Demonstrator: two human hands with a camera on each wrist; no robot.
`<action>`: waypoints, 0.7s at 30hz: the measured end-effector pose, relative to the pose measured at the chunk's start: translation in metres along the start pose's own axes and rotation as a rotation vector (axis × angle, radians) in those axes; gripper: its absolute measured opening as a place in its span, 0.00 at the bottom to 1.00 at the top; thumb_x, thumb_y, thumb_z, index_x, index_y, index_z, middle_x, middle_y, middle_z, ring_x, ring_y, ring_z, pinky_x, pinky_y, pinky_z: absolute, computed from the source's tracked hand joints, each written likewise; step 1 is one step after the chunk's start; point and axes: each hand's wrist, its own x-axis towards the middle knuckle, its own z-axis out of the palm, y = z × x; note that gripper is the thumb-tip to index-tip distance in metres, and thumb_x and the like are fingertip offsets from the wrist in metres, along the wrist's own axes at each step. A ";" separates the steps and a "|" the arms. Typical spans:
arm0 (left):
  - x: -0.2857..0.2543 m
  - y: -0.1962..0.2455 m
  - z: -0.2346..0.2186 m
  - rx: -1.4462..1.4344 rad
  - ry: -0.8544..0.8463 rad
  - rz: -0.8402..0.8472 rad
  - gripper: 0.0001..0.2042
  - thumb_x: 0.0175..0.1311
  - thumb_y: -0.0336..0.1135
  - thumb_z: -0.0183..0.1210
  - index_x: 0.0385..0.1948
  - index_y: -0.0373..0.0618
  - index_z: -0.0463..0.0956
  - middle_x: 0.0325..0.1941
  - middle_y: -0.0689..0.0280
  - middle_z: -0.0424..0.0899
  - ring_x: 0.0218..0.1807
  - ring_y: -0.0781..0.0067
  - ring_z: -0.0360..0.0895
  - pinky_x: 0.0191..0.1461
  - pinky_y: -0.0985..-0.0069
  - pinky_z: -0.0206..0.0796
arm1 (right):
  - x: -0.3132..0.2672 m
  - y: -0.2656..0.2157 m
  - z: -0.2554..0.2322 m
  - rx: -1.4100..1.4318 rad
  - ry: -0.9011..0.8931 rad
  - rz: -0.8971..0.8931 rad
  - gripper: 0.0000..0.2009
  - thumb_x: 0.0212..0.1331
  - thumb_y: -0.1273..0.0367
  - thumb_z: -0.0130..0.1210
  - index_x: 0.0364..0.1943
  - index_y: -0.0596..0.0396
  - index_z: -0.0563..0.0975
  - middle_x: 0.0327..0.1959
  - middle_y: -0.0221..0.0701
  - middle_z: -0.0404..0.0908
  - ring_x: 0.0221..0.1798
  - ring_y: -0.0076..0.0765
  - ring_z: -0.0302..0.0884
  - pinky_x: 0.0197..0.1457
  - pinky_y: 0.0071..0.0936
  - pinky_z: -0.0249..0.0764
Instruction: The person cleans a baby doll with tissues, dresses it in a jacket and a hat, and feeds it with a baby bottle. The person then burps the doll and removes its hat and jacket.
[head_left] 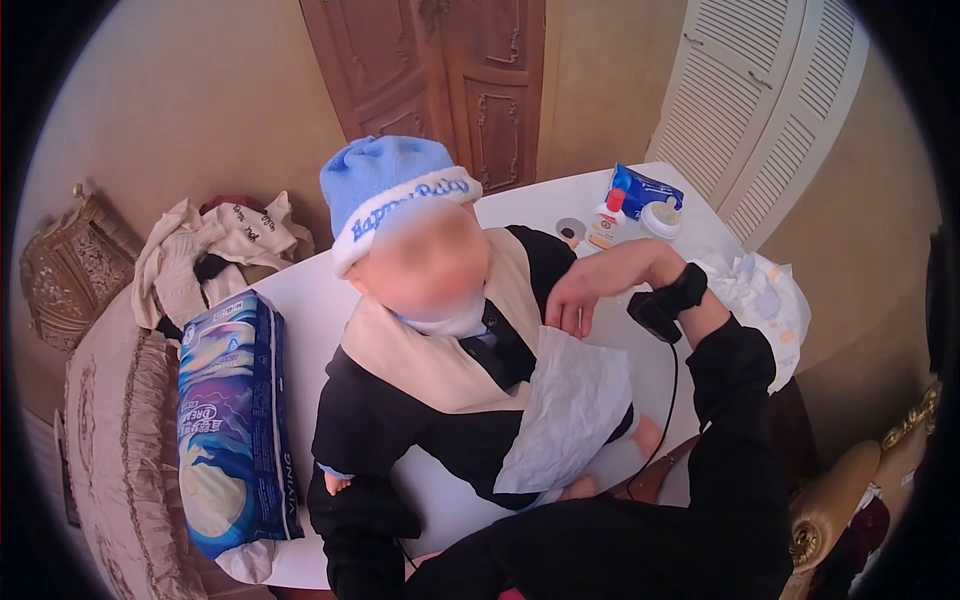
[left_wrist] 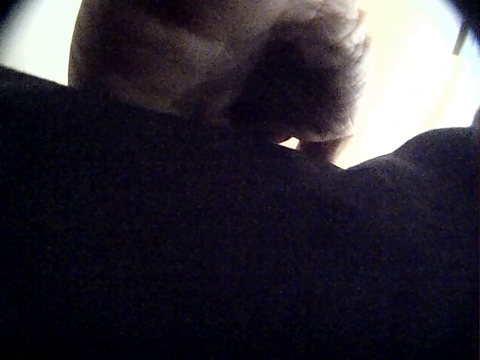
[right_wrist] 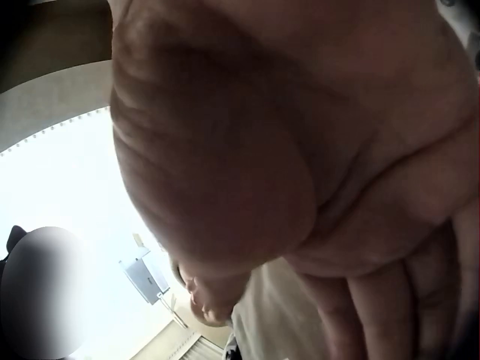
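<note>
A baby or lifelike doll, dressed in black with a broad cream collar and a blue "Happy Baby" hat, is propped up on the white table. Over its lap and belly lies a crinkled white sheet. My right hand bends down at the wrist beside its shoulder, fingertips right at the sheet's top edge. Fingers extend downward in the right wrist view, near cream cloth. My left sleeve passes behind the body, which hides that hand in the head view. Black fabric covers much of my left hand in its wrist view.
On the left stands a blue diaper pack. A red-capped bottle, a white jar and a blue wipes pack are at the back right, with a patterned diaper near the right edge. Clothes lie beyond the table.
</note>
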 end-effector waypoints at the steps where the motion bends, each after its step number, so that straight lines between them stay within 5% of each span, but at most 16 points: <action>1: -0.001 0.000 -0.001 0.001 0.004 0.003 0.23 0.68 0.37 0.47 0.62 0.36 0.60 0.65 0.60 0.65 0.66 0.72 0.60 0.69 0.75 0.48 | -0.002 -0.004 0.005 -0.003 -0.003 -0.001 0.19 0.65 0.58 0.48 0.46 0.64 0.75 0.39 0.36 0.80 0.40 0.33 0.78 0.50 0.27 0.74; 3: -0.002 -0.002 -0.003 -0.002 0.012 0.007 0.23 0.68 0.37 0.47 0.62 0.36 0.60 0.65 0.60 0.65 0.66 0.72 0.60 0.69 0.74 0.48 | -0.009 -0.012 0.027 -0.342 -0.039 -0.206 0.17 0.60 0.61 0.56 0.46 0.60 0.75 0.39 0.30 0.79 0.39 0.28 0.76 0.48 0.23 0.72; 5: -0.005 -0.004 -0.005 -0.007 0.023 0.013 0.23 0.68 0.37 0.47 0.62 0.36 0.60 0.65 0.60 0.65 0.66 0.72 0.60 0.69 0.74 0.48 | -0.003 -0.003 0.036 -0.393 -0.025 -0.211 0.16 0.54 0.63 0.62 0.42 0.58 0.77 0.35 0.26 0.78 0.36 0.25 0.73 0.43 0.22 0.69; 8: -0.014 -0.008 -0.005 -0.015 0.049 0.024 0.23 0.68 0.37 0.48 0.62 0.36 0.60 0.65 0.60 0.65 0.66 0.71 0.60 0.69 0.74 0.48 | -0.010 -0.014 0.061 -0.467 0.395 -0.437 0.13 0.53 0.64 0.62 0.37 0.58 0.79 0.29 0.27 0.75 0.32 0.23 0.69 0.38 0.23 0.66; 12: -0.025 -0.013 0.000 -0.024 0.072 0.036 0.23 0.68 0.36 0.48 0.62 0.36 0.60 0.65 0.60 0.66 0.66 0.71 0.60 0.69 0.74 0.48 | -0.014 -0.023 0.075 -0.558 0.641 -0.496 0.12 0.52 0.64 0.60 0.33 0.59 0.77 0.19 0.27 0.71 0.25 0.18 0.67 0.31 0.20 0.65; 14: -0.032 -0.016 0.005 -0.027 0.083 0.041 0.23 0.68 0.36 0.48 0.62 0.36 0.60 0.65 0.60 0.66 0.66 0.71 0.60 0.69 0.74 0.49 | -0.007 -0.024 0.085 -0.502 0.837 -0.352 0.10 0.53 0.66 0.58 0.31 0.59 0.76 0.17 0.25 0.70 0.22 0.18 0.66 0.27 0.19 0.64; 15: -0.035 -0.017 0.007 -0.027 0.089 0.042 0.23 0.68 0.36 0.48 0.62 0.36 0.60 0.65 0.60 0.66 0.66 0.71 0.60 0.69 0.74 0.49 | -0.001 -0.023 0.089 -0.503 0.831 -0.354 0.10 0.53 0.66 0.58 0.31 0.59 0.76 0.17 0.25 0.70 0.22 0.18 0.66 0.27 0.19 0.64; 17: -0.042 -0.019 0.011 -0.025 0.099 0.044 0.23 0.68 0.36 0.48 0.62 0.36 0.60 0.65 0.60 0.66 0.66 0.71 0.60 0.69 0.74 0.49 | 0.012 -0.018 0.092 -0.039 0.903 -0.403 0.08 0.55 0.68 0.55 0.29 0.60 0.75 0.16 0.24 0.71 0.20 0.18 0.67 0.25 0.18 0.63; 21: -0.053 -0.021 0.018 -0.022 0.116 0.048 0.23 0.68 0.36 0.48 0.62 0.36 0.60 0.64 0.60 0.66 0.66 0.71 0.60 0.69 0.74 0.49 | 0.030 -0.004 0.074 0.234 0.905 -0.368 0.05 0.57 0.71 0.53 0.34 0.58 0.74 0.19 0.25 0.73 0.22 0.16 0.70 0.26 0.15 0.65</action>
